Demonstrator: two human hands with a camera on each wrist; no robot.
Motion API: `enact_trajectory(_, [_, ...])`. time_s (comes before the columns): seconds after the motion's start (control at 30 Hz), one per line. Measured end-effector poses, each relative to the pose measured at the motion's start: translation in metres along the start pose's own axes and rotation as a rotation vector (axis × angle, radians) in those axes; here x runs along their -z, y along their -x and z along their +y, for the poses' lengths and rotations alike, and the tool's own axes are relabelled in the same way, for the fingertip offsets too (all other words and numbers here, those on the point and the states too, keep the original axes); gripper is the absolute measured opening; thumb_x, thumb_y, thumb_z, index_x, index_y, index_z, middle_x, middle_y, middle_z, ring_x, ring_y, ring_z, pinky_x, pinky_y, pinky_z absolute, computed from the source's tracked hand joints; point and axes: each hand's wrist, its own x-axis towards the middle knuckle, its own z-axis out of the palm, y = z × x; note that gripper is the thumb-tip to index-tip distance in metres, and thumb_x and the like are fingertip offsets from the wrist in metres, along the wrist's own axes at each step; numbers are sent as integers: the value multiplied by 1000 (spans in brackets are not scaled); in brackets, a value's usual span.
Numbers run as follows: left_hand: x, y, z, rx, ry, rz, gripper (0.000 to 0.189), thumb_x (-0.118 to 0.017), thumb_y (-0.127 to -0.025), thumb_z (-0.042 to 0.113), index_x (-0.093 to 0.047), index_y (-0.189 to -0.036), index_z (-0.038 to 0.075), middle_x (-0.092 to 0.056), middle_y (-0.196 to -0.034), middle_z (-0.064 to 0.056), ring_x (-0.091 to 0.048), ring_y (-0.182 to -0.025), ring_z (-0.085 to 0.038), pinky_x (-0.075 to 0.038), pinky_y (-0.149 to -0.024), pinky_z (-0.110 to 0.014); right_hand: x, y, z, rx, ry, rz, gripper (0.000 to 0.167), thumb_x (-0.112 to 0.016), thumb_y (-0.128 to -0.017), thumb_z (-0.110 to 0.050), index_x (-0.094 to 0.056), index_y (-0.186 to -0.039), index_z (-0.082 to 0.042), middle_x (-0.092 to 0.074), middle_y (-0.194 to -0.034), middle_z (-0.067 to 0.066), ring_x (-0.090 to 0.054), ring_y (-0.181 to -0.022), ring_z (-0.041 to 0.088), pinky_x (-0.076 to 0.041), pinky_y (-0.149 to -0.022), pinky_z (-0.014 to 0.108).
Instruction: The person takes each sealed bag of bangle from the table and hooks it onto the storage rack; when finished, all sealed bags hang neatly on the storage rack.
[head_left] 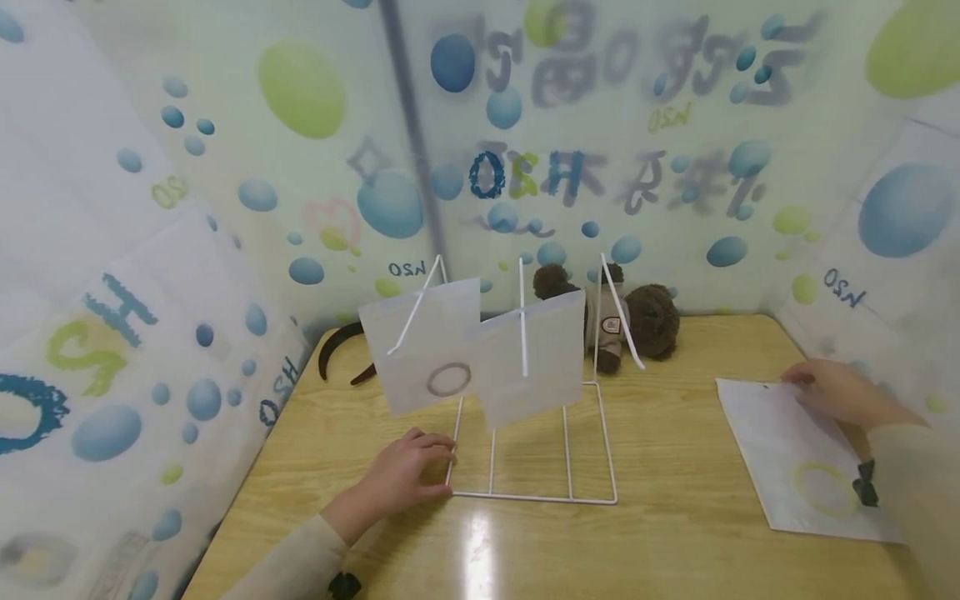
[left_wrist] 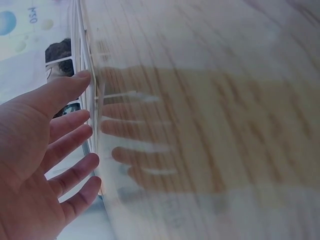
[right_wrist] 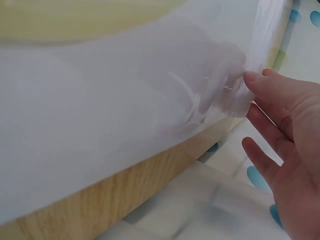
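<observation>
A white wire rack [head_left: 540,498] with upright prongs stands on the table. Two flat plastic bags hang from it, the left bag [head_left: 408,337] showing a brownish ring and the right bag [head_left: 536,367] plain whitish. My left hand [head_left: 405,468] rests at the rack's left front corner, thumb and fingertips against the base wire, fingers loosely extended. Over on the right, my right hand [head_left: 843,392] pinches the far edge of another plastic bag [head_left: 787,442], which has a yellow ring [head_left: 825,489] in it. In the right wrist view the clear edge wrinkles between thumb and fingers.
Behind the rack a brown plush toy [head_left: 652,321] lies against the back curtain. A dark curved headband-like piece [head_left: 333,346] is at the back left, partly hidden by a hanging bag. Patterned curtains [head_left: 390,204] enclose the wooden table [head_left: 675,517].
</observation>
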Motion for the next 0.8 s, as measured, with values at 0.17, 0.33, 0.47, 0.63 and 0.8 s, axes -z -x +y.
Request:
enact_trajectory(0.17, [0, 1, 0, -8, 0, 8, 42, -85, -83, 40, -76, -118, 18, -68, -135, 0, -59, -115, -23, -56, -94, -46, 1, -4, 1, -87, -60, -36, 31, -70, -93, -8, -67, -120, 6, -66, -119, 32, -60, -107, 50, -50, -88, 64])
enact_trajectory(0.33, [0, 1, 0, -3, -3, 8, 42, -85, -83, 40, -76, -118, 18, -68, -136, 0, -59, -116, -23, -56, -95, -46, 2, -2, 0, -134, -116, -41, 30, -69, -95, -14, -67, -119, 4, -68, -116, 27, -63, -99, 38, -55, -79, 51])
enact_trajectory(0.47, [0, 1, 0, 1, -2, 10, 43, -85, -83, 40, -76, -118, 18, -67, -137, 0, -59, -116, -22, -56, -95, -45, 3, 0, -3, -160, -136, -42, 31, -68, -96, -17, -65, -119, 3, -67, -116, 27, -62, -98, 37, -54, -78, 46])
enact_trajectory(0.63, [0, 1, 0, 3, 3, 7, 43, -85, -83, 40, -76, -119, 18, -67, -137, 0, -59, -115, -21, -55, -95, -45, 4, 1, -6, -136, -128, -20, 26, -68, -96, -16, -66, -115, 1, -69, -112, 24, -63, -98, 35, -54, -79, 45])
enact_trajectory(0.8, [0, 1, 0, -4, -1, 12, 43, -85, -83, 40, -76, -119, 18, -67, -137, 0, -59, -114, -21, -55, -94, -44, 5, 1, -8, -98, -111, 14, 25, -70, -96, -19, -67, -111, 1, -70, -109, 23, -63, -96, 34, -54, -78, 46])
